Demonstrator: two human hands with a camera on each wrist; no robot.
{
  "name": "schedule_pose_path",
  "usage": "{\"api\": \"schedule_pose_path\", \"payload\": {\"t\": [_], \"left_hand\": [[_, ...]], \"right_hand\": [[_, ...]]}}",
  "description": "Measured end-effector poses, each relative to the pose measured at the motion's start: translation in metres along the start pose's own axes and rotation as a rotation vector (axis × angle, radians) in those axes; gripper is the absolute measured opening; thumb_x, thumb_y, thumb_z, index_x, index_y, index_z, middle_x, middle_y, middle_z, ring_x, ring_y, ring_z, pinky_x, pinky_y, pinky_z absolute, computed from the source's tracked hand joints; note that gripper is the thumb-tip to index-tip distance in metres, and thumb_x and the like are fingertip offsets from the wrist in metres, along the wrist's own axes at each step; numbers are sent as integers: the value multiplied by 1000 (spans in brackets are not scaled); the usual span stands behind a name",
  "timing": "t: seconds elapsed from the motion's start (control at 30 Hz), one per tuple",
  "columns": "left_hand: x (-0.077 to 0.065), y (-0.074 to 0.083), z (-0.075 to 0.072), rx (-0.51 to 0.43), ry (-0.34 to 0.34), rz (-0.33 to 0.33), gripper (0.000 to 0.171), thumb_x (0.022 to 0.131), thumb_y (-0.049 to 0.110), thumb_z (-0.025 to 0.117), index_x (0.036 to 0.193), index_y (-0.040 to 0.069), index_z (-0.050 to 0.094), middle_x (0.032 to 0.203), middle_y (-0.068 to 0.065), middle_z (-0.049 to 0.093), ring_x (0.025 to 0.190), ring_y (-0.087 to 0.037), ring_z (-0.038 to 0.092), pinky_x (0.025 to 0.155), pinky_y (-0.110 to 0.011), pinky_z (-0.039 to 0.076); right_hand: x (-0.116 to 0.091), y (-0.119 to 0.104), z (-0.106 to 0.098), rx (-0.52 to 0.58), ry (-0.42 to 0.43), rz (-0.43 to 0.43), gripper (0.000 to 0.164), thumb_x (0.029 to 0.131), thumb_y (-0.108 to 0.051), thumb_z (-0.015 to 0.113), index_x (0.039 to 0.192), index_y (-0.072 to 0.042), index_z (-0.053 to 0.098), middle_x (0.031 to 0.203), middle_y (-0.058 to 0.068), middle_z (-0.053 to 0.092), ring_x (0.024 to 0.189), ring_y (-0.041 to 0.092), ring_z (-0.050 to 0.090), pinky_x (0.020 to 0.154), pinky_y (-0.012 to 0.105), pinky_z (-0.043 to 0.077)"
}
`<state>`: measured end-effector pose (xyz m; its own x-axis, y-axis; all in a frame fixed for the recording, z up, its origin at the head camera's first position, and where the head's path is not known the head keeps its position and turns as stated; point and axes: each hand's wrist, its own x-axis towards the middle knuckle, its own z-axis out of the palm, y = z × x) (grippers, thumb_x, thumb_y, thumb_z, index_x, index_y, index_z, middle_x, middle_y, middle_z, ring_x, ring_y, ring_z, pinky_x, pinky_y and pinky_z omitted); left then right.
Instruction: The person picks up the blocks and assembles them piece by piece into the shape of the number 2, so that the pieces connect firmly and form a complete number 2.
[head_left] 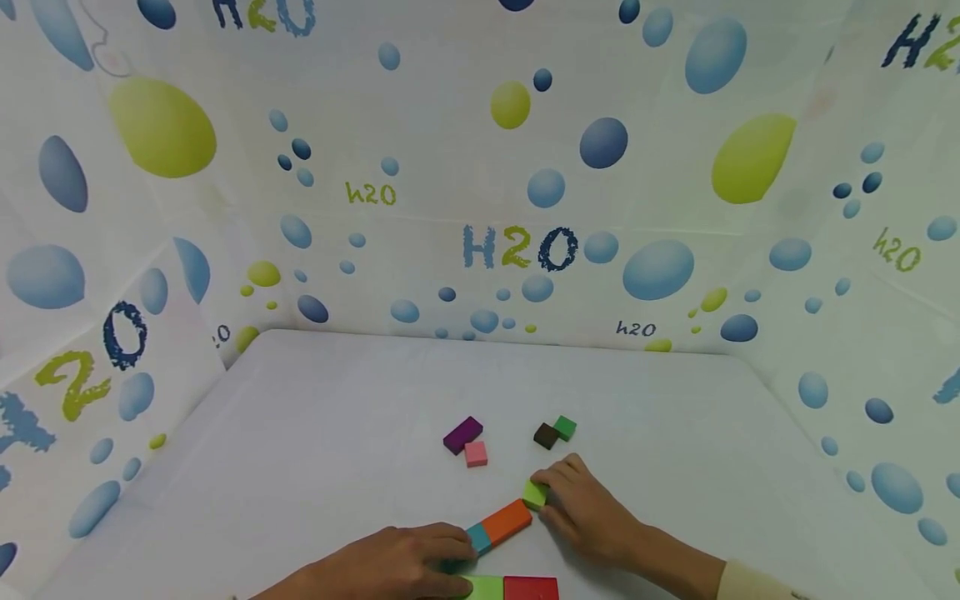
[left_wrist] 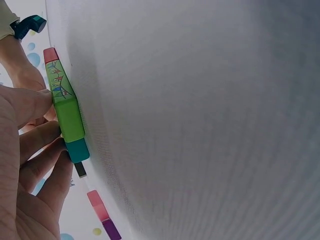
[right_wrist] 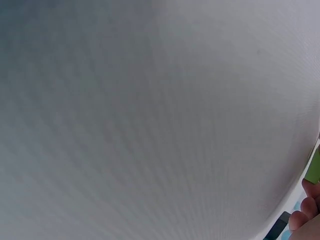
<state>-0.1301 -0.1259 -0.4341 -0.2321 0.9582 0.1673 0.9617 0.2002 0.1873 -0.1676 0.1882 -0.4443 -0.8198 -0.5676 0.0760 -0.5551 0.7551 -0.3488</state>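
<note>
In the head view my left hand rests at the near row of blocks, its fingertips touching a blue block and its thumb beside a light green block. An orange block adjoins the blue one, and a red block adjoins the light green one. My right hand pinches a small lime green block at the orange block's far end. In the left wrist view, the left hand's fingers lie against a green block and a teal block.
Farther back on the white table lie a purple block touching a pink block, and a dark brown block touching a green block. A patterned sheet stands behind and at both sides.
</note>
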Motion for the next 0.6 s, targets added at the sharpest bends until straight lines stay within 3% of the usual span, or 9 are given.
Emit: {"api": "schedule_pose_path", "payload": {"t": [0.6], "left_hand": [[1,1,0,11,20,-3,37,99,37,66,133,25,69,135,4,62,128,-12,54,91,-11,50]], "right_hand": [[3,4,0,11,-11,37,37,93,-27,74,127,-14,63,115,-9,61,106,9,43,92,27,51]]}}
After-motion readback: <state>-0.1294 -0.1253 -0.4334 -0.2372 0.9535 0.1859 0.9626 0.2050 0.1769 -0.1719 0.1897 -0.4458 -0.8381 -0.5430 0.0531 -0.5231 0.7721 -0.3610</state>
